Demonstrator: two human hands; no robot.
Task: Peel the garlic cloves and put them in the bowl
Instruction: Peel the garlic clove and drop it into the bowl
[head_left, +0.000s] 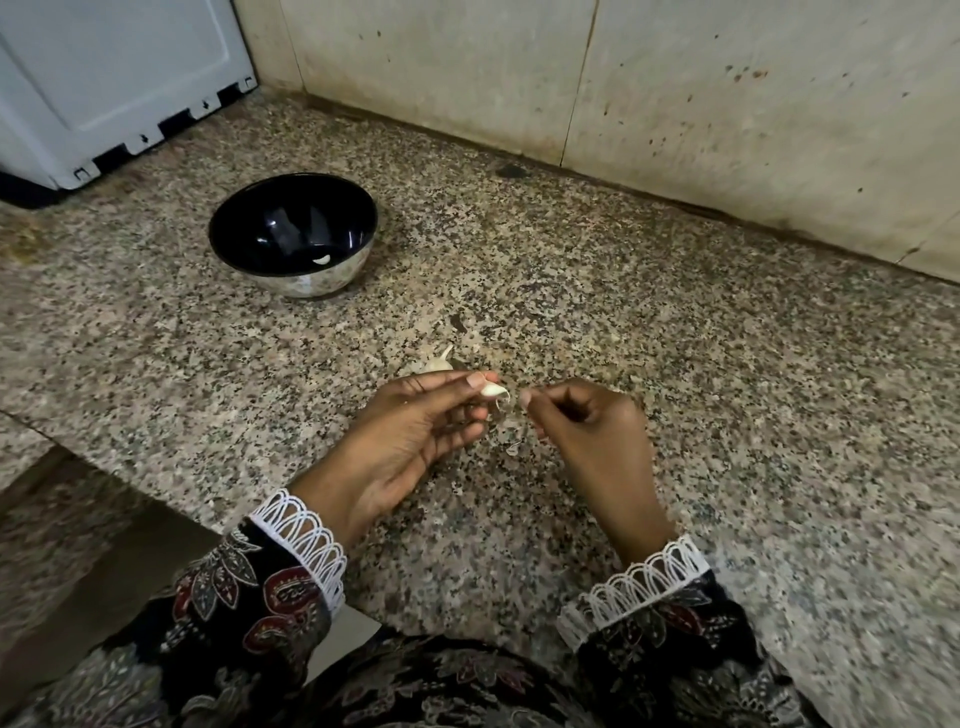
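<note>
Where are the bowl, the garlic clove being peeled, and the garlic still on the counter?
bowl (363, 236): head view, right rim.
garlic clove (491, 389): head view, its white middle.
garlic on the counter (438, 362): head view, its body.

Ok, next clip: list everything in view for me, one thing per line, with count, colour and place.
bowl: one, black inside, pale patterned outside, on the counter at far left.
peeled clove: one, white, inside the bowl.
garlic pieces: small cluster, off-white, on the counter just beyond the hands.
skin scraps: a few, pale, on the counter between the hands.
counter: one, speckled granite.
wall: beige, stained, behind the counter.
appliance: one, white, far left corner.
clove: one, white, pinched in the left hand.
right hand: fingers curled, beside the clove.
</note>
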